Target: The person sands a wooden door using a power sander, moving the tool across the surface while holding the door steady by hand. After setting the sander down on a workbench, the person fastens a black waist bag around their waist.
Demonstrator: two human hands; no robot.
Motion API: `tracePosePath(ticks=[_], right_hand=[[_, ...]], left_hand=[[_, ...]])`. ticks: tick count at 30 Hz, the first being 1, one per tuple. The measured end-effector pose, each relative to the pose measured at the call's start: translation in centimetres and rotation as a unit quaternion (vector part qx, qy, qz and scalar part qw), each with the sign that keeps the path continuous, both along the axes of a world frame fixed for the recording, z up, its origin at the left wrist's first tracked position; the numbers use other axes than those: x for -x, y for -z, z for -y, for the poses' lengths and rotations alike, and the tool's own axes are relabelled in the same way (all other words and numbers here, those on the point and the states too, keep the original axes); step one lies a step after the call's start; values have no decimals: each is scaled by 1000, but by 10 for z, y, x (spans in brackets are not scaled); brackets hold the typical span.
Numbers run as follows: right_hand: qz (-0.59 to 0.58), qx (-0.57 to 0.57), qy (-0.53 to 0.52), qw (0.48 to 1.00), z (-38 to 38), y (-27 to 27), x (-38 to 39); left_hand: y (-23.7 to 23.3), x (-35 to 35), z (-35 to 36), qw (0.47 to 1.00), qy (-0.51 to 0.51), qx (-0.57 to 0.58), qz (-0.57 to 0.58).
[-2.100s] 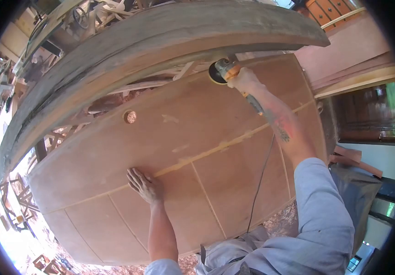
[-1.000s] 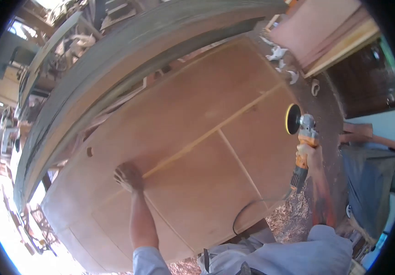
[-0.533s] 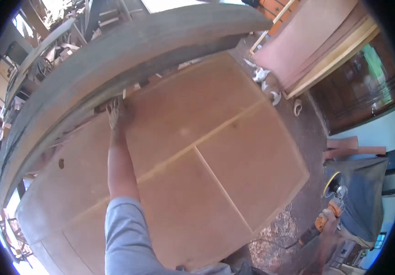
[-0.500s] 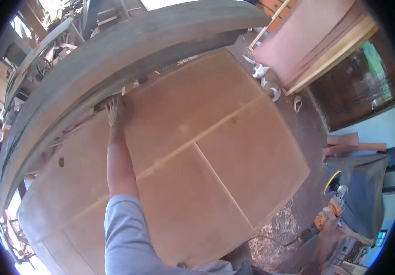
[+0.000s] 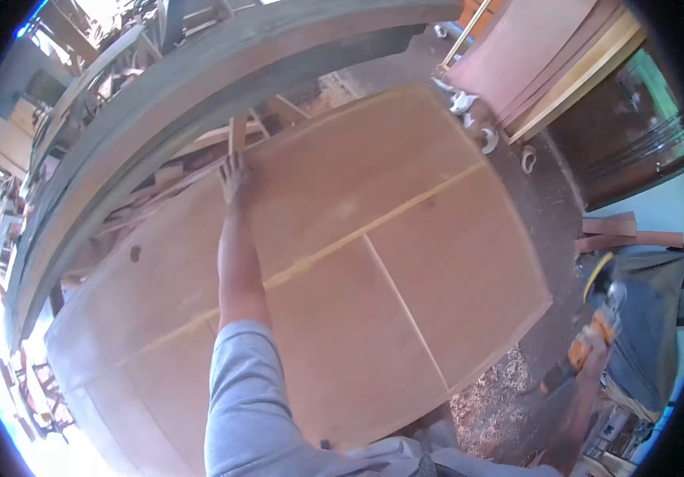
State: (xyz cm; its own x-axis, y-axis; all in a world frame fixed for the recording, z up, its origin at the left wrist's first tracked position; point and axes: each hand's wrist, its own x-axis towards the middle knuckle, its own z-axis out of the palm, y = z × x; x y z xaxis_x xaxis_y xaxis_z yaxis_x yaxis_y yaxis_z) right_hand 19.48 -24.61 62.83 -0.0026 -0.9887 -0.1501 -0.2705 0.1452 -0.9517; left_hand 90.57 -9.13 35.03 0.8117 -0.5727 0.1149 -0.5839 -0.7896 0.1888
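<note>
My left hand reaches across a large brown wooden panel and holds its far edge, fingertips hooked at the rim and partly hidden. Pale strips run across the panel, and a small dark hole shows on its left part. Out to the right, my right hand is wrapped round an orange and grey angle grinder fitted with a yellow-edged disc pad. The grinder is apart from the panel and slightly blurred.
Beyond the panel's far edge curves a long, thick timber piece. Wood shavings cover the floor near the right corner. Reddish sheets lean at the upper right, near a shoe. A dark cloth hangs beyond the grinder.
The gap between the panel and the curved timber has widened, with my left hand still at the panel's edge. The grinder has shifted up and right in view, and the view itself has moved.
</note>
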Motion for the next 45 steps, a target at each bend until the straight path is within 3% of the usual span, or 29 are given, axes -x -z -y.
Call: tracePosePath(ticks=[4,6,8,11,14,17,18,19,21,22,23,27,29,32,35,38,45], right_hand=[[-24,29,-75,997,42,20,-40],[-52,55,-119,990,61,23,-78],[-79,-43,-226,970,70,19,-124],[-59,-7,-273,960,65,19,-207],[-31,44,-343,938,68,40,-275],[-67,-13,-404,912,76,56,-325],[-152,11,-409,900,70,52,-344],[-166,-4,-422,891,68,53,-359],[-229,-17,-426,875,61,68,-391],[-225,-21,-445,867,40,50,-408],[-244,46,-453,856,33,60,-426],[-286,6,-481,828,21,128,-513],[-288,-28,-513,808,-18,94,-550],[-284,-20,-549,786,-34,125,-597],[-322,44,-562,761,-50,130,-620],[-313,68,-524,789,-45,146,-621],[-370,107,-492,781,40,134,-584]], left_hand=[[31,61,-54,996,58,0,65],[1,112,-79,999,35,-41,3],[10,142,-112,999,34,-11,10],[-3,177,-152,999,5,-6,-48],[-6,192,-180,997,-29,-19,-72],[-17,206,-189,992,-68,-71,-82],[-4,209,-192,992,-97,-67,-49],[14,213,-194,991,-122,-59,-16],[26,228,-196,943,-284,141,-96],[14,231,-192,942,-309,96,-92],[2,231,-190,937,-335,47,-87],[-7,230,-194,934,-341,-25,-103],[-3,231,-197,936,-337,-5,-101],[-6,234,-193,937,-338,-15,-84],[-5,234,-195,936,-339,-33,-88],[-18,235,-192,937,-338,-11,-88],[-7,237,-198,941,-330,-24,-71]])
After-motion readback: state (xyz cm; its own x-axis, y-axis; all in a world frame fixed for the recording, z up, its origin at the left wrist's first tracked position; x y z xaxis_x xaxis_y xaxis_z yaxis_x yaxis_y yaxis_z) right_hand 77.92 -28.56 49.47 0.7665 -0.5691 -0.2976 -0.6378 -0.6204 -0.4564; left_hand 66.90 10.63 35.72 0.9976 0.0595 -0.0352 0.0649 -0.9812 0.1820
